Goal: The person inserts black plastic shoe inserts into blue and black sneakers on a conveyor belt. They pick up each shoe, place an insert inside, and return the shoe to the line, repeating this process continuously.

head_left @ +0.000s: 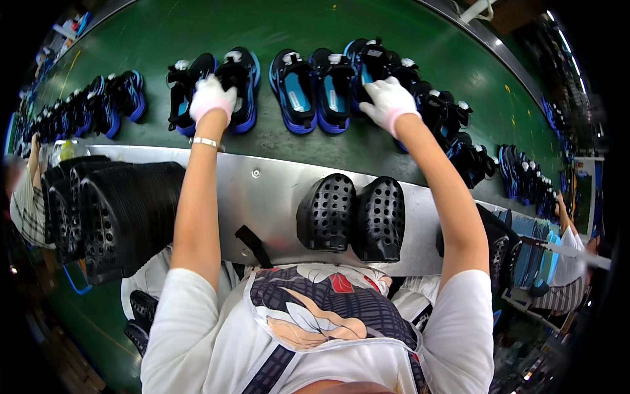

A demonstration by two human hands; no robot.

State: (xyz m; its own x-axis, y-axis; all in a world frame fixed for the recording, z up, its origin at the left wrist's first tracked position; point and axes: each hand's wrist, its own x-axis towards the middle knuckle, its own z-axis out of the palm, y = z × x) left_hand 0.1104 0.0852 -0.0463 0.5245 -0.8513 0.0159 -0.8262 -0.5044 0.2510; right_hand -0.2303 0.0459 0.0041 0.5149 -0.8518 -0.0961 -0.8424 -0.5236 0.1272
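My left hand, in a white and pink glove, is over a pair of black and blue sneakers, between the left sneaker and the right sneaker. Its fingers are blurred, so their grip does not show. Toward the right, my gloved right hand has its thumb apart from the fingers, beside a black and blue sneaker whose heel it partly covers. Between my hands stands another pair, a left sneaker and a right sneaker, with light blue insoles showing.
The sneakers stand on a green belt, with more rows at both sides. On the metal ledge before me lie two perforated black plastic inserts. Stacked black inserts stand at left. Other people sit at both sides.
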